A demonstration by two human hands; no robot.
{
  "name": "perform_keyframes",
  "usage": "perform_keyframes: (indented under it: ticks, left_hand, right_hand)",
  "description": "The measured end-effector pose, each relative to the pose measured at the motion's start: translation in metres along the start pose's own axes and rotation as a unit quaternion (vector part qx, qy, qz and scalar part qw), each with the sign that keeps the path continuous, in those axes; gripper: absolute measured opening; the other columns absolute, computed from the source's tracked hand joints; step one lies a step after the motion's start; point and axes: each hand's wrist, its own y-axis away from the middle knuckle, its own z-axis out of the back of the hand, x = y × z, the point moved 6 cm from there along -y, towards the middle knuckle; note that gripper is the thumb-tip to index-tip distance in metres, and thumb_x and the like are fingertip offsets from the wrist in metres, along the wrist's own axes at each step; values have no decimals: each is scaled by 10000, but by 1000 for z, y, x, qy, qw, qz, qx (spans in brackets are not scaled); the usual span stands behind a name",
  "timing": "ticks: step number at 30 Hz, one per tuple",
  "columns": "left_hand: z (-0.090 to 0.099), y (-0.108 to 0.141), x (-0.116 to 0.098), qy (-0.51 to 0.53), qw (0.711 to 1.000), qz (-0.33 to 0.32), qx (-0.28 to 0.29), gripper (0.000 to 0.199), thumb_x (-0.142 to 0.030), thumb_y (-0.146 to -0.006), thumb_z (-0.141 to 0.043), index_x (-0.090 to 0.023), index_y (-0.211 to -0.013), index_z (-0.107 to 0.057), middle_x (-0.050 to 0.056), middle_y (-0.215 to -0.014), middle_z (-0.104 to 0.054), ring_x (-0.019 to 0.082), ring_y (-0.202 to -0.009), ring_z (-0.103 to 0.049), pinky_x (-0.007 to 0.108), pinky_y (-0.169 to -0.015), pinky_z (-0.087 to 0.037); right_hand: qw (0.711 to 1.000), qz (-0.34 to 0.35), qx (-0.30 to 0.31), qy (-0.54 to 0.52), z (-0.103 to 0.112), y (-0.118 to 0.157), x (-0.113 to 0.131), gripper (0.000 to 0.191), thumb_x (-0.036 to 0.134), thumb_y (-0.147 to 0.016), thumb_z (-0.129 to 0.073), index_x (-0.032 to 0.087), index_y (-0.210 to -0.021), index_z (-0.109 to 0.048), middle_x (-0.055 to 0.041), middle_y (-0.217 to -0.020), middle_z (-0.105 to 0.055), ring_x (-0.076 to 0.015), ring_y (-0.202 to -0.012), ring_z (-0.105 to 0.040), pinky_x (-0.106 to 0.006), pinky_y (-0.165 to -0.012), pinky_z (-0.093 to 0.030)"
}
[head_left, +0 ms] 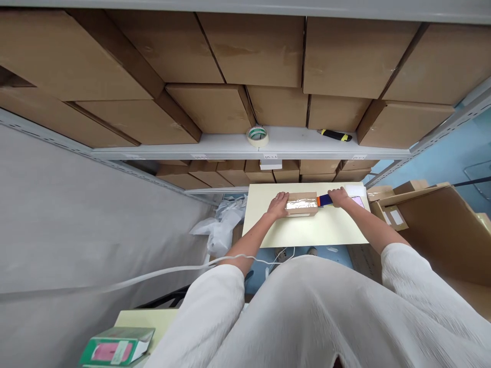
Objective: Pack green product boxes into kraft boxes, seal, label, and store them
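Pale-yellow tabletop (307,234) before grey metal shelving (295,136) stacked with cartons (215,108); small cardboard box (302,204) lies mid-table. Left hand (278,205) against box's left end, finger closure unclear; right hand (338,197) curls fingers around blue-and-orange tool (325,200) at right end.

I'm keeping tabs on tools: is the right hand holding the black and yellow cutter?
No, that cutter lies on the shelf, while the right hand grips a dark blue and orange item.

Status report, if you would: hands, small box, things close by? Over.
Left hand on small box, left end. Right hand gripping blue-and-orange tool, box's right end. Shiny strip on box top. White object right of right hand.
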Motion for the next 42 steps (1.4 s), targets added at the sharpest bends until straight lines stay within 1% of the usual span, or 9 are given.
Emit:
perform_keyframes:
  ticks: [9,14,18,20,23,27,30,36,42]
  left_hand:
    - [1,-2,0,-11,1000,0,2,1210,-361,-781,-878,-261,-1747,-155,167,-1809,-261,376,-1694,-187,494,-1310,-313]
    - [-2,0,0,-10,1000,3,4,1225,-356,-788,-868,-274,-1752,-117,168,-1811,-257,372,-1689,-201,507,-1315,-298]
    - [-2,1,-1,-7,1000,1,0,1206,-343,-799,-870,-281,-1749,-129,170,-1815,-244,369,-1691,-196,510,-1310,-308]
    - [-2,1,0,-5,1000,1,0,1211,-351,-798,-874,-281,-1750,-128,171,-1819,-233,369,-1693,-189,511,-1313,-307]
    - [-1,2,0,-1,1000,-3,0,1198,-351,-807,-860,-279,-1751,-125,165,-1821,-230,360,-1696,-188,502,-1319,-304]
    - [0,2,1,-1,1000,-5,1,1213,-351,-798,-856,-278,-1751,-110,162,-1824,-225,363,-1702,-173,498,-1321,-307]
    - [0,2,1,-2,1000,-4,5,1222,-354,-795,-860,-281,-1751,-101,168,-1832,-205,369,-1705,-164,505,-1324,-302]
    - [1,4,-1,0,1000,-4,5,1196,-347,-818,-871,-261,-1752,-128,182,-1834,-201,362,-1710,-156,502,-1319,-315]
    - [1,6,-2,7,1000,-4,2,1179,-340,-831,-880,-255,-1753,-150,181,-1839,-183,355,-1713,-145,500,-1327,-310]
  right_hand:
    - [999,-15,37,-3,15,-20,12,477,130,-769,-812,128,-1236,-718,-220,-1176,-772,-372,-1146,-740,-462,-1061,-398]
    - [997,-10,53,-60,-7,-18,34,384,110,-707,-838,149,-1079,-751,-203,-1098,-778,-390,-1137,-753,-481,-1045,-458]
    - [981,-63,80,-165,-38,-8,3,397,195,-629,-886,169,-996,-738,-147,-907,-760,-355,-931,-764,-448,-861,-548]
    - [951,-107,108,-269,-56,6,-26,405,274,-597,-909,177,-946,-727,-91,-801,-724,-317,-822,-731,-410,-748,-553]
    - [873,-129,60,-467,-72,33,-57,433,462,-622,-945,207,-853,-683,-49,-724,-671,-252,-747,-647,-369,-687,-515]
    - [740,-82,15,-668,-70,65,-57,552,734,-798,-787,214,-942,-674,-75,-838,-701,-220,-779,-623,-329,-712,-522]
    - [713,-48,-19,-699,-41,77,-47,586,737,-959,-501,195,-1105,-669,-86,-922,-712,-235,-817,-635,-333,-747,-544]
    - [821,87,-205,-526,87,98,-28,519,562,-1043,-445,192,-1362,-622,-105,-1186,-732,-296,-1065,-648,-400,-952,-527]
    - [869,128,-416,-236,217,85,9,563,556,-1114,-353,173,-1476,-551,-208,-1360,-661,-375,-1217,-559,-546,-1090,-393]
